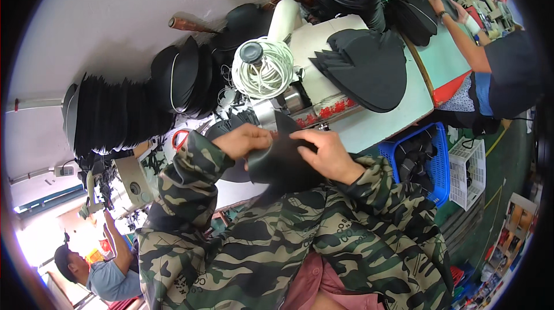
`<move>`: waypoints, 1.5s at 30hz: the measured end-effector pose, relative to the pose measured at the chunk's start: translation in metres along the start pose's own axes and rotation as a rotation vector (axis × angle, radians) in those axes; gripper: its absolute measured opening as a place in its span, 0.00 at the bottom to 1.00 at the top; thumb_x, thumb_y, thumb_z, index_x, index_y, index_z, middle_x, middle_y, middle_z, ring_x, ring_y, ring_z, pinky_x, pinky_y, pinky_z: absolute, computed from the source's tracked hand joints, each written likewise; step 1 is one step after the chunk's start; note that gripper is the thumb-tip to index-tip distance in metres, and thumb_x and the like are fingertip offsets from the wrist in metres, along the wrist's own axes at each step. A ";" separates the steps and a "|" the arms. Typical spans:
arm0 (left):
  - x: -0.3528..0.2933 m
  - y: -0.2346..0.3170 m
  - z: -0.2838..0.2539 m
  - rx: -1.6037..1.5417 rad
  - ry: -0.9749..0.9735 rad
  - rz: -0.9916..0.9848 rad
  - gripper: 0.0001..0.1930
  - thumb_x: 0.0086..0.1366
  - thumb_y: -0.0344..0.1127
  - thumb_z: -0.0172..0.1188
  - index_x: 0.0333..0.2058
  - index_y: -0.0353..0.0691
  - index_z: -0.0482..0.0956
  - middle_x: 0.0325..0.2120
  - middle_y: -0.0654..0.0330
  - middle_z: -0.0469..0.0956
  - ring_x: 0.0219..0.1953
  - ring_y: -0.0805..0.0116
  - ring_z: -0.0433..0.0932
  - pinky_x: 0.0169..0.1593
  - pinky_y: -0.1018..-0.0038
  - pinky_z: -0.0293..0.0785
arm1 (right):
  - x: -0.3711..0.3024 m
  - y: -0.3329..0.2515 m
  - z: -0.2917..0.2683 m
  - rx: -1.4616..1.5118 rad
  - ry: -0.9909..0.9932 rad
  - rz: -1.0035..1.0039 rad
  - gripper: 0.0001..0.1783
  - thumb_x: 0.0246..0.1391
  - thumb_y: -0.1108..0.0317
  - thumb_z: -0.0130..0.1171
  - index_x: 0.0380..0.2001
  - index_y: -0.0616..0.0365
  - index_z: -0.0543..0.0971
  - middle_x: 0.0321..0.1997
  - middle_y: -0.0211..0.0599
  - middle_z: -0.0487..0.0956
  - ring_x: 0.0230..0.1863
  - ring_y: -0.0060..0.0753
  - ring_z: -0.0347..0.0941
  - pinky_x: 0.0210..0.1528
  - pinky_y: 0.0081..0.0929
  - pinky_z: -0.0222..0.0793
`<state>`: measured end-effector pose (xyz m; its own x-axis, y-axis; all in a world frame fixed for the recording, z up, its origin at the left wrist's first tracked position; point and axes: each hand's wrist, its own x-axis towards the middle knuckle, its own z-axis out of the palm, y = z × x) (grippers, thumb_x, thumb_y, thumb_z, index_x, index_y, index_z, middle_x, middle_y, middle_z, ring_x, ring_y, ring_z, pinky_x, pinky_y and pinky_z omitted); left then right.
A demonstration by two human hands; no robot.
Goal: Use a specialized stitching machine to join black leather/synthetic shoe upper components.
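Black, flexible sheet piece [288, 165] is located in the head view between the two hands, in front of the wearer's camouflage jacket [248, 252]. The left hand [247, 139] has its grip pinching the piece's left edge. The right hand [332, 155] touches the piece at its right side, index finger extended; whether this grip pinches cannot be determined. Beyond the hands, a coil of white cord [262, 73] sits beside a stack of black pieces [375, 70]. A pale tabletop [372, 131] extends rightward; near it stands a blue basket [443, 165] containing dark items.
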<state>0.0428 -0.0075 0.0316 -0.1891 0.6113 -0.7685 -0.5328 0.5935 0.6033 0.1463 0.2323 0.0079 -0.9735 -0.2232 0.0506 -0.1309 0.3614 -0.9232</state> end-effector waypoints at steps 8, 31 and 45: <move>0.003 0.008 -0.032 -0.279 0.139 -0.017 0.12 0.69 0.37 0.50 0.30 0.36 0.76 0.12 0.64 0.70 0.07 0.74 0.65 0.11 0.76 0.60 | 0.011 -0.010 0.050 0.564 -0.197 0.331 0.27 0.53 0.79 0.55 0.58 0.72 0.68 0.27 0.30 0.74 0.26 0.13 0.65 0.29 0.19 0.64; 0.026 0.003 0.027 0.303 0.409 0.320 0.15 0.73 0.36 0.44 0.40 0.29 0.75 0.20 0.57 0.79 0.15 0.71 0.78 0.18 0.77 0.70 | 0.002 -0.006 -0.055 -0.075 0.453 0.062 0.12 0.51 0.80 0.58 0.41 0.64 0.81 0.34 0.47 0.82 0.32 0.38 0.80 0.35 0.28 0.73; 0.010 -0.039 -0.023 1.192 1.068 0.349 0.09 0.63 0.36 0.58 0.40 0.41 0.75 0.23 0.49 0.78 0.24 0.54 0.80 0.28 0.59 0.74 | 0.011 -0.050 -0.121 -0.255 0.803 -0.066 0.21 0.57 0.79 0.52 0.56 0.66 0.73 0.53 0.53 0.78 0.47 0.41 0.79 0.50 0.30 0.72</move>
<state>0.0426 -0.0363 -0.0047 -0.8774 0.4769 -0.0523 0.4595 0.8668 0.1938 0.1200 0.3210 0.1009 -0.7875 0.4252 0.4461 -0.1368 0.5853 -0.7992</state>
